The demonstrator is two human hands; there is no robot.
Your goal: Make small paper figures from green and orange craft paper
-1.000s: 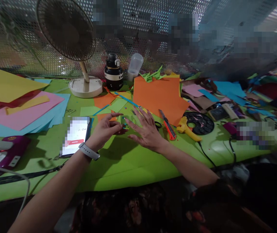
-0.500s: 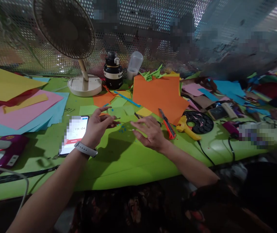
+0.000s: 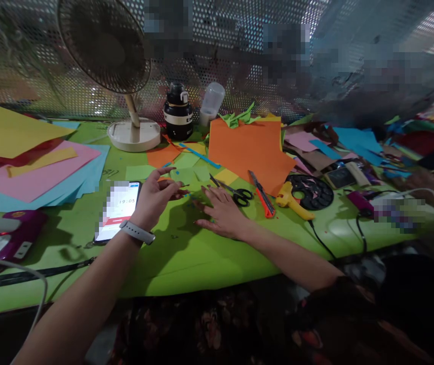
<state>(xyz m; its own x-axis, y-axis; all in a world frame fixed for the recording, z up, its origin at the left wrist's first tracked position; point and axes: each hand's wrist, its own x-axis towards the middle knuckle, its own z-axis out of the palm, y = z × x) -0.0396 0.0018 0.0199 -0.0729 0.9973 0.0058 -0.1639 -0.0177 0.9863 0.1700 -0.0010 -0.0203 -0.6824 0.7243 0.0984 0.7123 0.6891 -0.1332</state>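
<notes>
My left hand (image 3: 156,196), with a grey band on its wrist, hovers over the green table (image 3: 171,263). Its index finger stretches forward, while thumb and other fingers are drawn together. A thin dark tip shows by the thumb; what it belongs to I cannot make out. Palm down and fingers spread, my right hand (image 3: 222,212) lies at the tabletop by tiny blue paper bits (image 3: 188,196), partly covering them. Just beyond it are black-handled scissors (image 3: 242,196), their blades partly hidden behind the fingers. Farther right lies a red utility knife (image 3: 264,198).
A lit phone (image 3: 118,210) lies beside my left wrist. Coloured paper sheets (image 3: 42,172) are stacked left; orange paper (image 3: 247,147) lies ahead. A fan (image 3: 135,136) and black bottle (image 3: 178,116) stand behind. A yellow glue gun (image 3: 294,203) and a purple power strip (image 3: 15,235) lie at the sides.
My right hand has moved slightly left and down onto the table, its fingers spreading over the blue bits. More of the scissors' handles shows. My left hand is nearly still.
</notes>
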